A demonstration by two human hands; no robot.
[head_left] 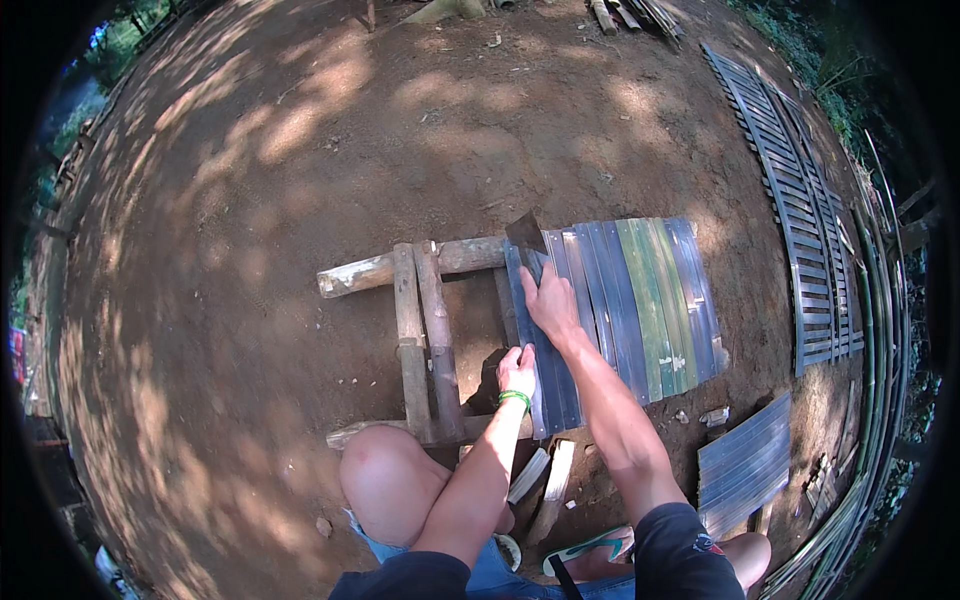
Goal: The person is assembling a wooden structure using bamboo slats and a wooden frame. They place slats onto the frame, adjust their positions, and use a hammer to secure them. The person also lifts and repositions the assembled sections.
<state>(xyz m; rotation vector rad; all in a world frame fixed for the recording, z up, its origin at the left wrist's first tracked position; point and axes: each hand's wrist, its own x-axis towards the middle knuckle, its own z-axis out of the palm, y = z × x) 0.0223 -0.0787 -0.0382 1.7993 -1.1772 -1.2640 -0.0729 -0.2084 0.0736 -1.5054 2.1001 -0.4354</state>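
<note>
My right hand (552,303) is closed round the grip of a broad-bladed knife (526,232), its wide dark blade pointing away from me over the far left corner of a slatted panel (615,310). The panel is made of narrow blue-grey and green wooden slats side by side. At its left edge, my left hand (517,369) is closed on the outermost slat (537,400), nearer to me than the knife. Below the panel a wooden frame of rough poles (430,340) extends out to the left. The knife's handle is mostly hidden by my fingers.
Cut wood pieces (550,490) lie between the frame and my sandalled foot (595,555). A smaller slatted panel (745,465) is at the near right. Farther right are a long slatted rack (790,200) and bamboo poles (880,400). Bare dirt ground (220,330) surrounds everything.
</note>
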